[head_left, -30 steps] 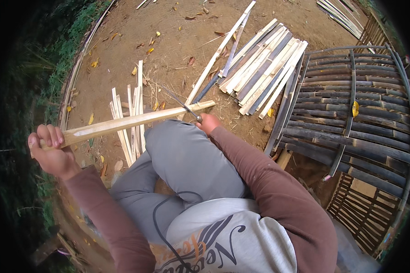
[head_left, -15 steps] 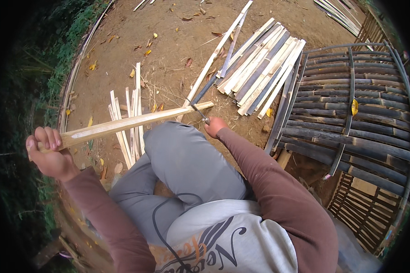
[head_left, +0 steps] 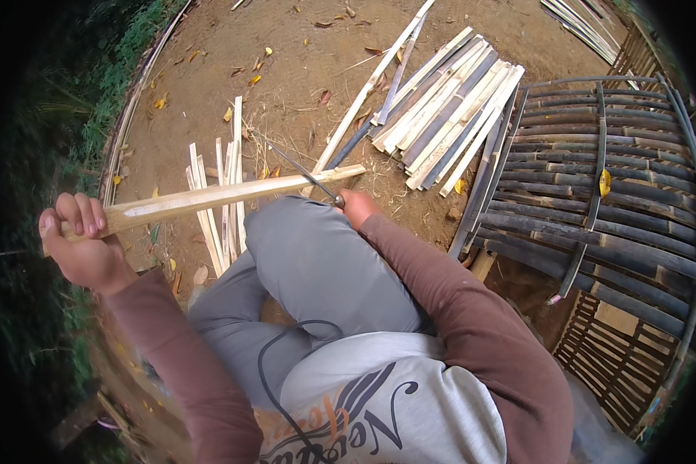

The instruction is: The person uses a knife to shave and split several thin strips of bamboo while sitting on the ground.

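Observation:
My left hand [head_left: 85,240] is closed around the near end of a pale split bamboo strip [head_left: 224,192]. The strip slants up to the right above my bent knee. In my right hand [head_left: 359,207] is a knife [head_left: 301,172] with a narrow dark blade; its handle is mostly hidden in my fist. The blade crosses the strip near its right end, tip pointing up and left. Whether the edge bites into the wood cannot be made out.
Several pale upright strips [head_left: 232,166] stand beyond my knee. A pile of cut bamboo strips [head_left: 448,108] lies on the dirt ground ahead, beside a long pole [head_left: 371,93]. A bamboo slatted rack [head_left: 588,185] is at my right, and green plants [head_left: 108,100] edge the left.
My right hand has shifted slightly left and up, and the knife's blade now shows longer across the strip, pointing farther left. My left hand has dropped slightly left, still gripping the strip.

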Motion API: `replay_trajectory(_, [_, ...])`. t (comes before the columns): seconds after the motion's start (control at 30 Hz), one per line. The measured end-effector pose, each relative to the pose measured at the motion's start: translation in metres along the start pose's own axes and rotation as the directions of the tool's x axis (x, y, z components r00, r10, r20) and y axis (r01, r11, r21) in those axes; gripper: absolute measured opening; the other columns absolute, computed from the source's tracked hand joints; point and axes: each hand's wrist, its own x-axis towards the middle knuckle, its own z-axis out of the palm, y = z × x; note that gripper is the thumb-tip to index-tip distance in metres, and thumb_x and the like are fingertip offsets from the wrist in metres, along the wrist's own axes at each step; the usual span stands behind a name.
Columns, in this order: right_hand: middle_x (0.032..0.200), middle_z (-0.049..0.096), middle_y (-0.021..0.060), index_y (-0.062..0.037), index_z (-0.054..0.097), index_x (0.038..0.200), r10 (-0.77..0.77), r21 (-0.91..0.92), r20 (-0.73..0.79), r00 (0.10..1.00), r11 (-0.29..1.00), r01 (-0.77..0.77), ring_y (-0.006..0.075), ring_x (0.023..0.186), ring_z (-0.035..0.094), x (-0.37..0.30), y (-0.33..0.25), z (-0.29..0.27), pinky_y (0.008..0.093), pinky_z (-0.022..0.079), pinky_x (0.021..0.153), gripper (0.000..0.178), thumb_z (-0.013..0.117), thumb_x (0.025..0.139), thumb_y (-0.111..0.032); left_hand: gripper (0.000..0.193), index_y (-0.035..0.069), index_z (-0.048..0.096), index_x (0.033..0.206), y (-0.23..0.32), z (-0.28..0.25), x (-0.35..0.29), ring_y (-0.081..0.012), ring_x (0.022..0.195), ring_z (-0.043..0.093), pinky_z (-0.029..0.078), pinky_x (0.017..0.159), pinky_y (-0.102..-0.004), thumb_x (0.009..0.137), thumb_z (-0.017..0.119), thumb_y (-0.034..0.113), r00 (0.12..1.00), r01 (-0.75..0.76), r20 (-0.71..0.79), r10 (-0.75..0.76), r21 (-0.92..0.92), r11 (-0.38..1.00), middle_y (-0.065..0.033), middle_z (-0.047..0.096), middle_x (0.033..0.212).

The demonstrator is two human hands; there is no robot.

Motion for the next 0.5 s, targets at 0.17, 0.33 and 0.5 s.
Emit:
replay_trajectory(0.17, [0.098, 0.073, 0.0246, -0.0040, 0.069, 0.104, 0.053, -0.012, -0.080, 0.995, 0.998, -0.055, 0.0456, 0.094, 0.070, 0.006, 0.032, -0.002, 0.0504, 0.056, 0.084, 0.032, 0.071, 0.091, -0.033, 0.022, 0.012, 0.042, 0.088, 0.001, 0.007, 0.001, -0.0110, 0.062, 0.036, 0.035, 0.057, -0.0261, 0.108, 0.036, 0.017, 1.000, -0.016, -0.026, 0.016, -0.011, 1.000, -0.0005, 0.033, 0.071])
replay_trajectory(0.33, [0.100, 0.074, 0.0241, -0.0034, 0.070, 0.104, 0.108, 0.031, -0.042, 0.993, 0.994, -0.107, 0.0440, 0.097, 0.070, -0.001, 0.029, -0.003, 0.0506, 0.056, 0.086, 0.031, 0.068, 0.091, -0.032, 0.024, 0.011, 0.040, 0.084, 0.008, 0.000, -0.005, -0.0117, 0.062, 0.036, 0.036, 0.057, -0.0268, 0.108, 0.037, 0.017, 1.000, -0.006, -0.029, 0.005, -0.018, 1.000, -0.0006, 0.032, 0.071])
replay_trajectory(0.5, [0.108, 0.074, 0.0241, -0.0034, 0.072, 0.109, 0.106, 0.007, -0.027, 0.994, 0.994, -0.105, 0.0420, 0.104, 0.071, -0.002, 0.030, -0.016, 0.0495, 0.056, 0.092, 0.033, 0.068, 0.093, -0.033, 0.023, 0.011, 0.041, 0.085, 0.003, 0.015, -0.007, -0.0119, 0.062, 0.036, 0.036, 0.056, -0.0271, 0.108, 0.037, 0.018, 1.000, -0.018, -0.008, 0.018, -0.017, 1.000, -0.0012, 0.032, 0.071])
